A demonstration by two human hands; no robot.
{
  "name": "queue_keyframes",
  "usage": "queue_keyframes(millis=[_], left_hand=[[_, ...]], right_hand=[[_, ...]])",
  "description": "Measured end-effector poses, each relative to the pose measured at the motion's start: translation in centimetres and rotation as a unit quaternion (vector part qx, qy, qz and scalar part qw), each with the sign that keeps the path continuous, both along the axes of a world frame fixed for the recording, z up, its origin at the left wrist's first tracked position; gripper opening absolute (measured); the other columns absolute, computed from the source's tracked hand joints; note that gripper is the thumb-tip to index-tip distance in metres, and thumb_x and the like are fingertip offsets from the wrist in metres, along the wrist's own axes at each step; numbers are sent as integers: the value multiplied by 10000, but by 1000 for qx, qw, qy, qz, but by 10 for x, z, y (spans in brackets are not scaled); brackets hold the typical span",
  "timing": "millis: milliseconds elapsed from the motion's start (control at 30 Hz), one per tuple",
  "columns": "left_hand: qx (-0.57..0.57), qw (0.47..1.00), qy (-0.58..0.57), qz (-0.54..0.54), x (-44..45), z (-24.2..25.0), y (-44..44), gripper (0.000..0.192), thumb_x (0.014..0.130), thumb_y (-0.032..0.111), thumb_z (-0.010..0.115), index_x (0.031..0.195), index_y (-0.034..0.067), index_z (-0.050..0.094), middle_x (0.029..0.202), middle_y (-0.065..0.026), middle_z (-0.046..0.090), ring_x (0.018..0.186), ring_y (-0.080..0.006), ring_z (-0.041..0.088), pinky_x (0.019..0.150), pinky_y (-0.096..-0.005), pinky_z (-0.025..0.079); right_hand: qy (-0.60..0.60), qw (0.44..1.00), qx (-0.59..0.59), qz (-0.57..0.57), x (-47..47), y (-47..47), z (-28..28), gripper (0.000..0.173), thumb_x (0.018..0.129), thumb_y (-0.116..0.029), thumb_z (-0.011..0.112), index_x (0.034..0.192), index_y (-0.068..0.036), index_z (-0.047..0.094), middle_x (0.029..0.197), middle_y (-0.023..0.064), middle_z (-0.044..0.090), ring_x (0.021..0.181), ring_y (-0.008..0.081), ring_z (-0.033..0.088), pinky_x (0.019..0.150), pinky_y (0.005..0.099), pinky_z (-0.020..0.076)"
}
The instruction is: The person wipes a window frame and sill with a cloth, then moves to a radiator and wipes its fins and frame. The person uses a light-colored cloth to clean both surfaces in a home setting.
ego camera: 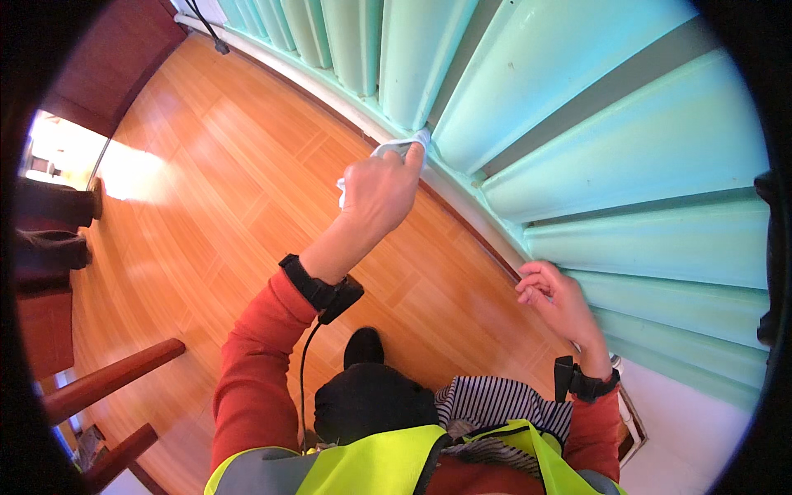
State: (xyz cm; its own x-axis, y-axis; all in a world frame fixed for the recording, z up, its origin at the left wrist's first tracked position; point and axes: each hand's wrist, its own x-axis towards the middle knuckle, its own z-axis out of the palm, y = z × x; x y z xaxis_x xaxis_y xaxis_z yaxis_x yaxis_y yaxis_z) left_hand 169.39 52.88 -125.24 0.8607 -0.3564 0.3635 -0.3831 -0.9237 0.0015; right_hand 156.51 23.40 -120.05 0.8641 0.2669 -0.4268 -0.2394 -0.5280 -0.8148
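Observation:
My left hand (380, 185) grips a white cloth (399, 147). Its index finger presses the cloth to the lower edge of a pale green column radiator (427, 68), by the gap between two columns. My right hand (554, 297) holds nothing that I can see. Its fingers are loosely curled, close to the bottom of the radiator's nearer columns; whether they touch it is hard to tell. A white pipe (504, 238) runs along the radiator's foot.
Wood-patterned flooring (247, 167) spreads below the radiator. Dark red furniture (111, 55) stands at the upper left, near a hanging black cable (221, 46). Another person's legs (52, 204) show at the left edge. Wooden furniture legs (124, 377) jut in at the lower left.

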Motion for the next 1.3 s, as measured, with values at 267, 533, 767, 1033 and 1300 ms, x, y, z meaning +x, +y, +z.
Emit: queue_keyframes(millis=[267,533,767,1033,1300], left_hand=[[-20,991,-135,11,-4,-24,-4,249,804,210,651,1013,78,623,607,-40,529,437,-208,548,346,-344,396],[-81,986,-16,142,9,-28,1,189,813,165,577,962,51,603,646,-87,610,451,-262,580,372,-397,417],[-181,967,-120,133,24,-10,22,159,810,159,607,955,95,627,737,-87,651,568,-265,623,459,-352,454],[-181,969,-165,17,32,-12,25,168,781,148,661,949,143,643,768,-41,650,552,-253,601,463,-351,458],[-219,965,-143,-14,45,-13,41,133,793,137,664,925,146,654,754,-35,641,615,-246,625,499,-346,478]], right_hand=[[12,1000,5,6,1,-1,1,270,927,-34,533,1194,-14,503,951,109,654,845,165,664,751,286,510],[16,1000,-7,11,1,2,5,263,927,-31,533,1188,-9,504,975,112,650,856,164,663,768,284,507],[28,1000,-6,9,1,2,6,254,929,-23,529,1181,-1,509,956,103,637,858,158,657,764,285,509],[11,1000,9,20,1,1,5,234,929,-26,539,1160,5,517,955,116,642,833,164,656,754,283,511],[13,1000,8,10,0,0,4,226,930,-34,540,1151,3,513,953,114,645,819,167,656,749,286,511]])
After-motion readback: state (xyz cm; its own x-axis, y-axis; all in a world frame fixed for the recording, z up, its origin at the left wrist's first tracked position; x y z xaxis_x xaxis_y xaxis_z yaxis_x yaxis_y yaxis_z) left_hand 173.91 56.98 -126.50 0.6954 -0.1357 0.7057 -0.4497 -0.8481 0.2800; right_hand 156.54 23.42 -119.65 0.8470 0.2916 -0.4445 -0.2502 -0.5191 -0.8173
